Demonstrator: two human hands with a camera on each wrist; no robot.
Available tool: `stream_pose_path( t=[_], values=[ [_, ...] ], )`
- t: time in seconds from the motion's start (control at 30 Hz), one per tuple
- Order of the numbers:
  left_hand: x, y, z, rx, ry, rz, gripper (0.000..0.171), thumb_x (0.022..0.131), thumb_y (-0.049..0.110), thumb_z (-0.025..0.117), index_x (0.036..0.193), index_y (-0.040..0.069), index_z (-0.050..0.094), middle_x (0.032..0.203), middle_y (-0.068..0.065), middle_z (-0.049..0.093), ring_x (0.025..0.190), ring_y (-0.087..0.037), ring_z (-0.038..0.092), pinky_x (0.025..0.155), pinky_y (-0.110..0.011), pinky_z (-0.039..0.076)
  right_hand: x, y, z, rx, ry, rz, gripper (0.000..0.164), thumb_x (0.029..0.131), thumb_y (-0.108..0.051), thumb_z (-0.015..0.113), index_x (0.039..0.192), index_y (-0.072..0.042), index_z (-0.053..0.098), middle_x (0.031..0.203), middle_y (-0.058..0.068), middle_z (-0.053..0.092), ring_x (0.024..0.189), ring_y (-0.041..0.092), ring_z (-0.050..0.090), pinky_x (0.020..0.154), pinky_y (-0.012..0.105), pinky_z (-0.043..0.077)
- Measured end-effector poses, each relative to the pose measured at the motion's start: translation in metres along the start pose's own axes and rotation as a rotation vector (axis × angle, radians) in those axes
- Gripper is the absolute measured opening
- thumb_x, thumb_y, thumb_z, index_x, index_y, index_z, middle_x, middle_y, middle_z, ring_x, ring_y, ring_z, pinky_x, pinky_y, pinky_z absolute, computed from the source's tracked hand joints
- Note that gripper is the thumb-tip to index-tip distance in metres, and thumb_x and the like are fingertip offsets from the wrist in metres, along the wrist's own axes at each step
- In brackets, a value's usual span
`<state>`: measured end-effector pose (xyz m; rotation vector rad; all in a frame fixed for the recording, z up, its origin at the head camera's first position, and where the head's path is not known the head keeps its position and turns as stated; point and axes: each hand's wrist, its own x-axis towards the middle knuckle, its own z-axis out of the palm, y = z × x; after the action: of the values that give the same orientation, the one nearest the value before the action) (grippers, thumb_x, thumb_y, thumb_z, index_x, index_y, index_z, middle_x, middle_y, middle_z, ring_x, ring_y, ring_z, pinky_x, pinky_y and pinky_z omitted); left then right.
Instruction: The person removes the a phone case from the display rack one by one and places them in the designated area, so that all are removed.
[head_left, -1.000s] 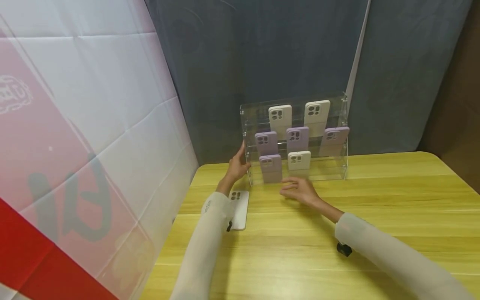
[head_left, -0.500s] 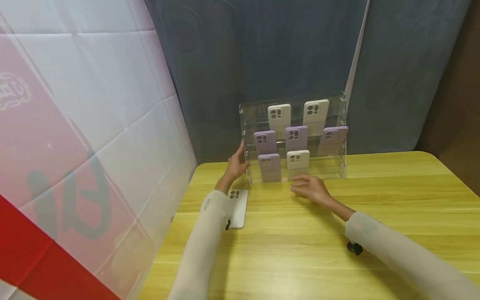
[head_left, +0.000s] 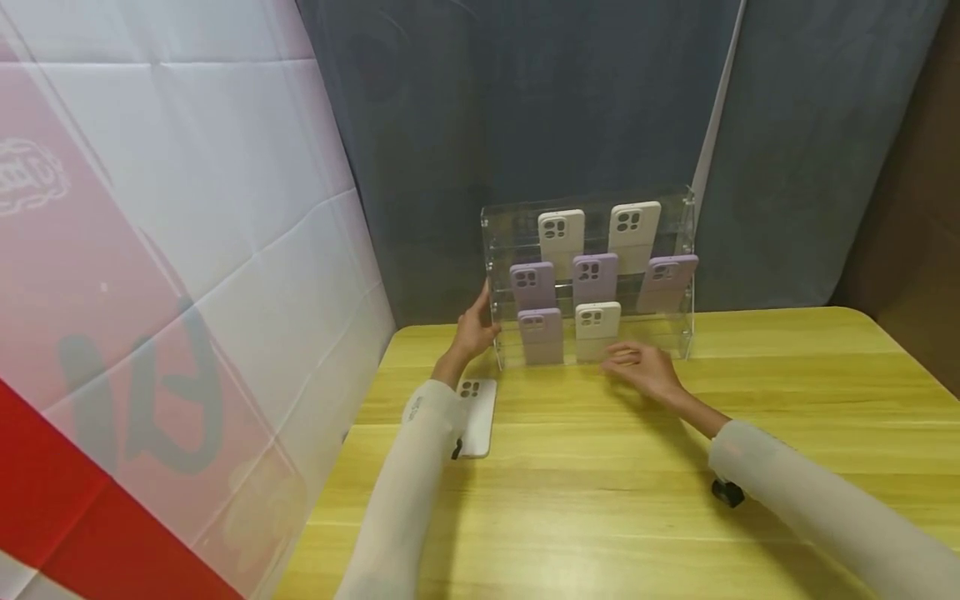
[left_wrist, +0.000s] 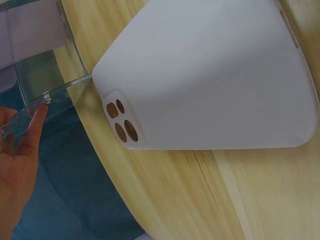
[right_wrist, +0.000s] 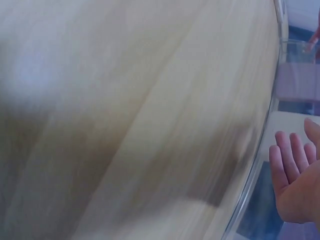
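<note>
Right hand (head_left: 643, 368), right of centre, fingers loosely bent, holding nothing, just by the lower-row white case (head_left: 597, 321); left hand (head_left: 474, 335), mid-frame, grips the left side of the clear stand (head_left: 663, 325). Flat white case (head_left: 478, 417) lies below centre, partly hidden by the left sleeve (head_left: 401, 483). Likely risks: right knuckles bump the lower-row case askew, left-hand tug skews the stand.

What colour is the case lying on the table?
The case is white, clearest in the left wrist view.
</note>
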<state>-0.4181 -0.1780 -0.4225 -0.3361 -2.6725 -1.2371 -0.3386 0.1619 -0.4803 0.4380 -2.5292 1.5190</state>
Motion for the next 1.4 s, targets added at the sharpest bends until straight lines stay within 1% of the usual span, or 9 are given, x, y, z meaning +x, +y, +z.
stream_pose_path(
  t=[0.07, 0.17, 0.27, 0.53, 0.77, 1.0, 1.07, 1.23, 1.4],
  values=[
    [-0.001, -0.001, 0.000, -0.004, -0.001, 0.001, 0.106, 0.089, -0.005, 0.070, 0.166, 0.040, 0.014, 0.161, -0.018, 0.040, 0.101, -0.041, 0.071, 0.067, -0.032, 0.064, 0.001, 0.002, -0.004, -0.013, 0.018, -0.006, 0.039, 0.094, -0.017, 0.079, 0.126, 0.003, 0.070, 0.110, 0.022, 0.076, 0.096, 0.036, 0.076, 0.062, 0.017, 0.058],
    [-0.002, -0.001, 0.000, -0.002, -0.001, -0.003, 0.105, 0.089, -0.005, 0.070, 0.166, 0.039, 0.014, 0.161, -0.019, 0.041, 0.089, -0.039, 0.071, 0.063, -0.030, 0.063, 0.004, 0.005, -0.008, -0.024, 0.048, -0.011, 0.038, 0.093, -0.016, 0.079, 0.125, 0.003, 0.070, 0.109, 0.022, 0.076, 0.094, 0.035, 0.077, 0.067, 0.018, 0.061],
    [-0.002, 0.000, -0.001, -0.001, 0.004, -0.006, 0.105, 0.089, -0.006, 0.070, 0.166, 0.038, 0.015, 0.160, -0.020, 0.041, 0.084, -0.037, 0.070, 0.061, -0.028, 0.061, 0.006, 0.005, -0.013, -0.022, 0.066, -0.017, 0.038, 0.093, -0.012, 0.078, 0.125, 0.006, 0.069, 0.109, 0.024, 0.076, 0.093, 0.034, 0.077, 0.066, 0.020, 0.062],
    [-0.002, -0.001, 0.000, -0.002, 0.002, -0.007, 0.106, 0.089, -0.007, 0.069, 0.166, 0.039, 0.014, 0.160, -0.020, 0.041, 0.090, -0.038, 0.071, 0.062, -0.028, 0.061, 0.012, -0.002, -0.028, -0.091, 0.154, -0.071, 0.034, 0.093, -0.015, 0.079, 0.120, 0.005, 0.073, 0.105, 0.022, 0.076, 0.087, 0.032, 0.078, 0.060, 0.012, 0.055],
    [-0.003, -0.002, -0.001, 0.008, 0.008, 0.011, 0.105, 0.088, -0.007, 0.070, 0.167, 0.034, 0.015, 0.160, -0.019, 0.042, 0.088, -0.037, 0.070, 0.062, -0.028, 0.061, 0.024, -0.012, -0.035, -0.105, 0.218, -0.128, 0.034, 0.090, -0.010, 0.081, 0.120, 0.004, 0.073, 0.106, 0.021, 0.077, 0.091, 0.034, 0.077, 0.063, 0.004, 0.051],
    [-0.002, 0.000, -0.001, -0.010, 0.008, 0.009, 0.105, 0.088, -0.007, 0.069, 0.167, 0.037, 0.016, 0.160, -0.021, 0.042, 0.090, -0.037, 0.072, 0.064, -0.030, 0.063, 0.034, -0.018, -0.037, -0.078, 0.211, -0.117, 0.036, 0.091, -0.011, 0.081, 0.124, 0.002, 0.073, 0.109, 0.020, 0.076, 0.088, 0.014, 0.077, 0.067, 0.003, 0.051],
    [-0.001, 0.000, 0.000, -0.012, 0.003, 0.008, 0.105, 0.089, -0.007, 0.069, 0.167, 0.037, 0.015, 0.160, -0.022, 0.041, 0.092, -0.038, 0.072, 0.065, -0.030, 0.064, 0.036, -0.020, -0.037, -0.081, 0.208, -0.104, 0.037, 0.091, -0.012, 0.081, 0.125, 0.001, 0.072, 0.111, 0.020, 0.076, 0.091, 0.018, 0.078, 0.068, 0.003, 0.050],
    [-0.001, -0.001, 0.001, 0.002, 0.006, 0.008, 0.105, 0.089, -0.007, 0.070, 0.167, 0.037, 0.015, 0.159, -0.022, 0.042, 0.096, -0.039, 0.071, 0.066, -0.031, 0.063, 0.041, -0.022, -0.035, -0.061, 0.183, -0.110, 0.040, 0.093, -0.011, 0.079, 0.130, -0.001, 0.070, 0.113, 0.022, 0.075, 0.101, 0.038, 0.075, 0.068, 0.003, 0.050],
    [0.000, -0.003, 0.001, -0.001, 0.009, 0.011, 0.106, 0.088, -0.008, 0.070, 0.167, 0.037, 0.015, 0.159, -0.021, 0.043, 0.092, -0.037, 0.070, 0.063, -0.030, 0.062, 0.046, -0.025, -0.032, -0.011, 0.170, -0.121, 0.039, 0.094, -0.006, 0.076, 0.133, -0.002, 0.069, 0.114, 0.025, 0.073, 0.104, 0.041, 0.073, 0.068, 0.004, 0.052]
  ],
)
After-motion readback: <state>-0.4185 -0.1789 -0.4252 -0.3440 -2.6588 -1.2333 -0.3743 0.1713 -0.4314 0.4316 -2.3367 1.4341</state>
